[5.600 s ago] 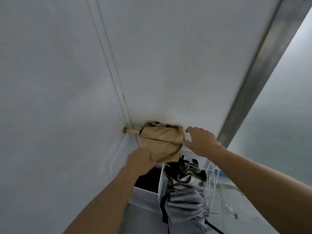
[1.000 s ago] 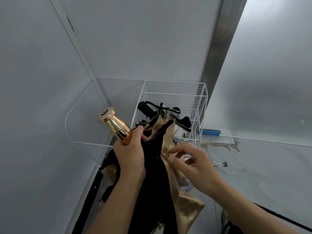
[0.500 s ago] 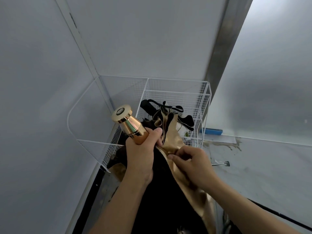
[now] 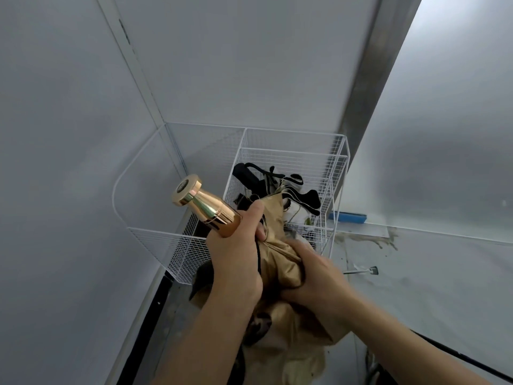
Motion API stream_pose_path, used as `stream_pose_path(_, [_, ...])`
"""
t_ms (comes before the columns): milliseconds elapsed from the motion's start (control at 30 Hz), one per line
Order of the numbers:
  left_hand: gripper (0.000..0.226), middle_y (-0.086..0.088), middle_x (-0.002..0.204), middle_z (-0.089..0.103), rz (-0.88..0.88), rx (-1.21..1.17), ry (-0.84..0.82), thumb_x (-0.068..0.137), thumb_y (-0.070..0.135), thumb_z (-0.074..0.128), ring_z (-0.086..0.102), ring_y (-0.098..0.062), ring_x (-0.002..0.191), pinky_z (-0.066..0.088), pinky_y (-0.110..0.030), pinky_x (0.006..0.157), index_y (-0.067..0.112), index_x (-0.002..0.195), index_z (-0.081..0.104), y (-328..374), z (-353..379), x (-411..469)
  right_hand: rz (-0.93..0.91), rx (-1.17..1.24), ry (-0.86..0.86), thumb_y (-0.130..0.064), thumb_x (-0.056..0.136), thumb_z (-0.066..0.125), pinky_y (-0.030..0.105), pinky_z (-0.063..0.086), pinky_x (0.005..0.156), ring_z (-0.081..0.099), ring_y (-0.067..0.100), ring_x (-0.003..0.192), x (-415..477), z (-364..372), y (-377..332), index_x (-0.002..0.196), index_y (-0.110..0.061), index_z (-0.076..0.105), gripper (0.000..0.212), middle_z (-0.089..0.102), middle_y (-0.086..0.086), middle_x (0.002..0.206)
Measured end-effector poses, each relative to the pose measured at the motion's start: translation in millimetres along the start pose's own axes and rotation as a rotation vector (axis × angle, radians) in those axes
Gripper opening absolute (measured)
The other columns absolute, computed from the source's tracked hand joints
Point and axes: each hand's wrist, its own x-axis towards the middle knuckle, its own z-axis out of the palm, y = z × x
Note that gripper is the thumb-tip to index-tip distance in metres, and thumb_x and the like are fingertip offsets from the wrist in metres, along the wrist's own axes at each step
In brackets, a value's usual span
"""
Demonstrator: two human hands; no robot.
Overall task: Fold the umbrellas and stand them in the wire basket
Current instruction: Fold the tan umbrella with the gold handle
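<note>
I hold a gold-and-black umbrella (image 4: 280, 262) in front of the white wire basket (image 4: 337, 168). My left hand (image 4: 236, 257) grips it just below its shiny gold handle (image 4: 205, 209), which points up and left. My right hand (image 4: 313, 276) is closed around the gathered gold canopy fabric beside the left hand. Loose fabric hangs below both hands. Inside the basket stands a black-and-white folded umbrella (image 4: 274, 184) with a black handle and strap.
A second, lower white wire basket (image 4: 155, 237) sits left of the tall one, in the corner of two grey walls. A blue object (image 4: 348, 217) lies on the floor to the right, near a small metal part (image 4: 372, 270) and a stain.
My right hand has gone from pinching the canopy edge to gripping the bunched fabric. The gold handle has risen a little and both hands have come closer together.
</note>
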Motion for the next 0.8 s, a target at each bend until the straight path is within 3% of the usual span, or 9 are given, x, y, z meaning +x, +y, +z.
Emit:
stream_pose_path(67, [0.031, -0.005, 0.053, 0.052, 0.029, 0.023, -0.178, 0.078, 0.011, 0.078, 0.057, -0.016, 0.057, 0.052, -0.039, 0.082, 0.014, 0.059, 0.054, 4.8, -1.4, -1.0, 0.008, 0.055, 0.027, -0.046, 0.061, 0.075, 0.041, 0.051, 0.086, 0.060, 0.016, 0.098, -0.7, -14.0, -2.4, 0.108, -0.044, 0.047, 0.054, 0.062, -0.013, 0.106])
stream_pose_path(133, [0.021, -0.008, 0.061, 0.061, 0.060, 0.084, -0.364, 0.073, 0.013, 0.076, 0.067, -0.017, 0.070, 0.055, -0.037, 0.083, 0.010, 0.067, 0.057, 11.4, -3.7, 0.5, 0.017, 0.149, -0.033, -0.038, 0.060, 0.074, 0.042, 0.053, 0.085, 0.062, 0.013, 0.093, -1.6, -25.6, -4.2, 0.100, -0.035, 0.056, 0.044, 0.066, -0.012, 0.098])
stream_pose_path(233, [0.015, -0.020, 0.082, 0.071, 0.035, 0.117, -0.525, 0.077, 0.006, 0.076, 0.072, -0.027, 0.093, 0.057, -0.033, 0.078, 0.012, 0.075, 0.062, 17.5, -10.1, 6.0, -0.037, 0.273, -0.159, -0.019, 0.069, 0.073, 0.042, 0.053, 0.086, 0.065, 0.013, 0.091, -4.6, -35.1, -10.6, 0.099, -0.024, 0.066, 0.032, 0.070, -0.007, 0.095])
stream_pose_path(300, [0.012, -0.023, 0.086, 0.071, 0.006, 0.122, -0.556, 0.079, 0.006, 0.069, 0.070, -0.034, 0.102, 0.056, -0.042, 0.084, 0.015, 0.073, 0.065, 16.8, -10.4, 7.0, -0.088, 0.291, -0.253, -0.002, 0.083, 0.064, 0.026, 0.052, 0.089, 0.062, 0.010, 0.089, -11.3, -41.3, -16.3, 0.113, -0.012, 0.064, 0.032, 0.067, -0.007, 0.095])
stream_pose_path(400, [0.022, -0.015, 0.065, 0.063, 0.045, 0.187, -0.450, 0.083, 0.006, 0.066, 0.071, -0.038, 0.087, 0.056, -0.051, 0.082, 0.015, 0.064, 0.063, 11.9, -7.0, 7.0, -0.081, 0.293, -0.385, 0.001, 0.091, 0.059, 0.002, 0.038, 0.086, 0.051, -0.001, 0.098, -15.7, -41.8, -18.4, 0.132, -0.008, 0.051, 0.043, 0.052, -0.018, 0.101])
stream_pose_path(533, [0.030, -0.009, 0.052, 0.057, 0.150, 0.263, -0.261, 0.082, 0.003, 0.067, 0.068, -0.032, 0.065, 0.059, -0.050, 0.072, 0.015, 0.055, 0.061, 10.5, -7.1, 6.8, -0.098, 0.455, -0.256, -0.013, 0.080, 0.074, 0.032, 0.052, 0.098, 0.065, 0.007, 0.105, -10.5, -38.5, -13.6, 0.120, -0.021, 0.064, 0.042, 0.071, -0.008, 0.109])
stream_pose_path(667, [0.021, -0.013, 0.063, 0.067, 0.279, 0.403, -0.099, 0.081, 0.004, 0.068, 0.070, -0.033, 0.072, 0.059, -0.046, 0.076, 0.005, 0.061, 0.065, 8.0, -14.6, 13.6, -0.030, 0.748, 0.002, -0.031, 0.081, 0.078, 0.027, 0.055, 0.091, 0.070, 0.014, 0.101, -13.5, -59.9, -7.3, 0.113, -0.017, 0.068, 0.037, 0.074, -0.001, 0.107])
stream_pose_path(733, [0.023, -0.026, 0.072, 0.065, 0.334, 0.460, -0.054, 0.080, 0.008, 0.070, 0.065, -0.040, 0.074, 0.058, -0.040, 0.074, -0.011, 0.072, 0.060, 4.4, -16.0, 15.1, -0.038, 0.732, -0.108, -0.039, 0.074, 0.080, 0.025, 0.055, 0.090, 0.070, 0.014, 0.100, -19.2, -70.9, -4.0, 0.112, -0.021, 0.069, 0.044, 0.074, 0.000, 0.107])
stream_pose_path(800, [0.028, -0.029, 0.074, 0.061, 0.392, 0.523, -0.040, 0.082, 0.007, 0.071, 0.060, -0.043, 0.072, 0.055, -0.029, 0.065, -0.015, 0.076, 0.055, 0.0, -16.2, 16.6, 0.020, 0.464, -0.293, -0.042, 0.065, 0.084, 0.025, 0.057, 0.083, 0.069, 0.008, 0.095, -22.4, -69.1, 0.5, 0.108, -0.033, 0.068, 0.047, 0.072, -0.007, 0.106])
